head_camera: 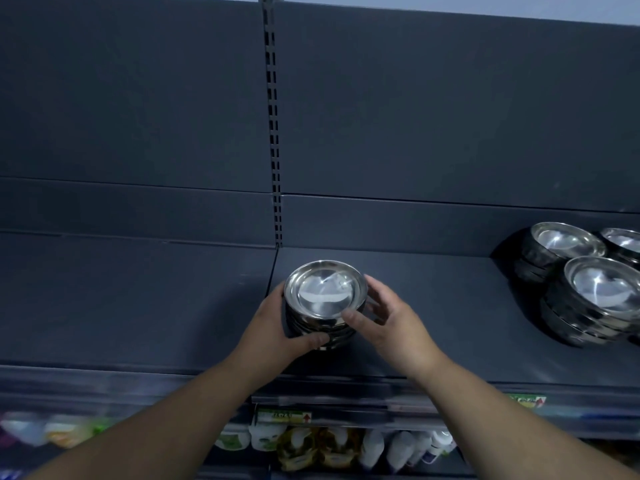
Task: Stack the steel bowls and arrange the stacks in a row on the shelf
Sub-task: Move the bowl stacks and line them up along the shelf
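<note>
A stack of shiny steel bowls (325,294) stands on the dark grey shelf (433,306), close to its left end by the divider. My left hand (277,327) grips the stack from the left, thumb across its lower front. My right hand (384,313) holds it from the right, thumb on the top bowl's rim and fingers curled behind. Further stacks stand at the right: a front stack (599,299), a stack behind it (561,244) and a third stack (627,242) cut off by the frame edge.
A slotted upright (273,133) splits the dark back panel into two bays. The left bay's shelf (121,296) sits beside this one. Below the front edge with price tags (284,417), packets and bottles (329,448) fill a lower shelf.
</note>
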The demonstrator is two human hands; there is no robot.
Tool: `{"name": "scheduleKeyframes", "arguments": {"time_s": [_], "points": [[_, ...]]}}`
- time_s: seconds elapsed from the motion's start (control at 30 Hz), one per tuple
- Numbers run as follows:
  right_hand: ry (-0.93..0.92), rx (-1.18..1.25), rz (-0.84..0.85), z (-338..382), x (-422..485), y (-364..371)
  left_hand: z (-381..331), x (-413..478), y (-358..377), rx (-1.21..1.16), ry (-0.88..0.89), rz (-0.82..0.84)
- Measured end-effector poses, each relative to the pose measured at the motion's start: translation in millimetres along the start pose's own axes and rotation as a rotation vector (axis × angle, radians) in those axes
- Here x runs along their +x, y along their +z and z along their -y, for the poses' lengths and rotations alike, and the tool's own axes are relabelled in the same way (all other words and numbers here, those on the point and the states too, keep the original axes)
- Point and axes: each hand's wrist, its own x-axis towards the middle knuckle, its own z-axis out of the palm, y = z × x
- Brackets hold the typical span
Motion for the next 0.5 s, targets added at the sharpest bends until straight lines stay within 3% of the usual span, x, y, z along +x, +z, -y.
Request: {"name": "scheduleKeyframes", "arguments": {"time_s": [0.5], "points": [[-0.004,-0.058,-0.035,-5.0,-1.2,1.5,0.3,7.1,-9.6,0.012,0.003,-0.017]]}}
